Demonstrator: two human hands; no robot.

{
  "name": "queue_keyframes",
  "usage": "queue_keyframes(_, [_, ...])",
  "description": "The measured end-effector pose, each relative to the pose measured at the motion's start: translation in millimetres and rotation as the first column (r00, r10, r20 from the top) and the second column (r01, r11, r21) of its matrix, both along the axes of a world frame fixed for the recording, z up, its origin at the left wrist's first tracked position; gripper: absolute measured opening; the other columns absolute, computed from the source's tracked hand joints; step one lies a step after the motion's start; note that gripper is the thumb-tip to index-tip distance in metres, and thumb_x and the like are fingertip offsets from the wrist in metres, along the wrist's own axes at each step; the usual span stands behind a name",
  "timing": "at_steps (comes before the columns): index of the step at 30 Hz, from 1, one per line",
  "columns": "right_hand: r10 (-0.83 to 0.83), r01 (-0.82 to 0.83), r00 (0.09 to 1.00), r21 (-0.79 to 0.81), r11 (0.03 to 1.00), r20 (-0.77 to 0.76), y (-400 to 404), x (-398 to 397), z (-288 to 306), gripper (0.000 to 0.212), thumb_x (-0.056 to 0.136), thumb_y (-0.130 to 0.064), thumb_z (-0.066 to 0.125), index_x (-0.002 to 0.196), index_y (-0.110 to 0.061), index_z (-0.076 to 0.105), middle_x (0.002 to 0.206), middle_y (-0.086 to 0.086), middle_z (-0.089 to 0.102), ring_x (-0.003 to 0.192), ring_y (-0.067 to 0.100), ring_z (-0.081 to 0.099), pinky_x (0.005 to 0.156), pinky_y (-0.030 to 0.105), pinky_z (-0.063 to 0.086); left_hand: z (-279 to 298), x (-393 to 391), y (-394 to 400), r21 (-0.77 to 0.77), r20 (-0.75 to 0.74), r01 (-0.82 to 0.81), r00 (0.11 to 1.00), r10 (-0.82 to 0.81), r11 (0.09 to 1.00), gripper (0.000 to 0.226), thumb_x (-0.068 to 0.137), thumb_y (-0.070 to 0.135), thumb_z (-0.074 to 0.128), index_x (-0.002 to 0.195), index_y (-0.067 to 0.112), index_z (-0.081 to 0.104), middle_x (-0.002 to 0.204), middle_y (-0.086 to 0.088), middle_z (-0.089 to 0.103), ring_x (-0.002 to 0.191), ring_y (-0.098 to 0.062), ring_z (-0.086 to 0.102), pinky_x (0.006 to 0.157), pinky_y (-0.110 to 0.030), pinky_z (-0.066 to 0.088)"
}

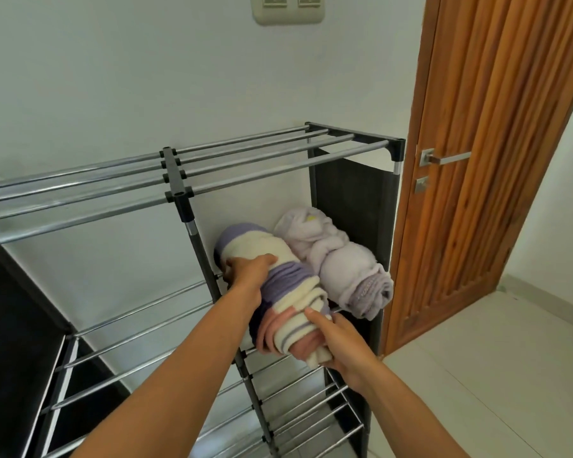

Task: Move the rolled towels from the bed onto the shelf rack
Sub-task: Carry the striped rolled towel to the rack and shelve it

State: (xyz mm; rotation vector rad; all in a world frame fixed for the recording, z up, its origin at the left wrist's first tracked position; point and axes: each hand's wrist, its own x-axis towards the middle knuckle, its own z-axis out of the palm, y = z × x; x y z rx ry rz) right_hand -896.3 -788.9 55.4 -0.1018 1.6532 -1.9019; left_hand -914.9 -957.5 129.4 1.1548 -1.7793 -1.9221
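- Two rolled towels sit side by side on the shelf rack, on the second level down, in the right part of it.
- One is the striped towel, with purple, cream and pink bands. It lies on the metal bars, and its near end sticks out over the front edge.
- The other is the pale purple towel. It lies just to the right of the striped one and touches it. Its other side is next to the dark cloth side panel of the rack.
- The left hand wraps around the left side of the striped towel, thumb on top, and holds it.
- The right hand cups the near end of the striped towel from below and the side, with the fingers curled onto it.
- The top level of the rack is only bare silver bars.
- A white wall stands behind the rack, with a light switch high up.
- A brown wooden door with a silver handle stands to the right.
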Motion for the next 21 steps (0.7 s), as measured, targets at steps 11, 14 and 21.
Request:
queue_keyframes(11, [0.081, -0.081, 0.995, -0.001, 0.997, -0.061, -9, 6, 1, 0.045, 0.086, -0.032, 0.068, 0.127, -0.022, 0.052, 0.121, 0.001, 0.066, 0.107, 0.018, 0.066, 0.083, 0.038, 0.058, -6, 3, 2, -0.413, 0.222, 0.227, 0.964, -0.145, 0.882, 0.083, 0.084, 0.039, 0.068, 0.152, 0.017, 0.025, 0.159, -0.014, 0.009, 0.141, -0.037, 0.028, 0.115, -0.046, 0.033])
queue_keyframes(14, [0.045, -0.047, 0.998, -0.040, 0.998, -0.053, -7, 9, -1, 0.043, 0.087, -0.031, 0.067, 0.126, -0.020, 0.054, 0.120, 0.002, 0.067, 0.106, 0.018, 0.067, 0.083, 0.038, 0.058, -10, 9, 3, -0.446, 0.217, 0.244, 0.963, -0.161, 0.861, 0.080, 0.088, 0.039, 0.063, 0.153, 0.020, 0.021, 0.160, -0.011, 0.006, 0.144, -0.036, 0.023, 0.117, -0.046, 0.030])
queue_keyframes(21, [0.012, -0.011, 0.999, 0.012, 1.000, -0.031, 14, 25, -5, 0.043, 0.092, -0.033, 0.059, 0.130, -0.016, 0.049, 0.117, 0.006, 0.062, 0.097, 0.017, 0.064, 0.068, 0.027, 0.055, -16, 50, 36, -0.603, 0.213, 0.295, 0.955, -0.207, 0.741, 0.062, 0.085, 0.032, 0.064, 0.139, 0.010, 0.041, 0.149, -0.015, 0.028, 0.135, -0.036, 0.036, 0.111, -0.041, 0.036])
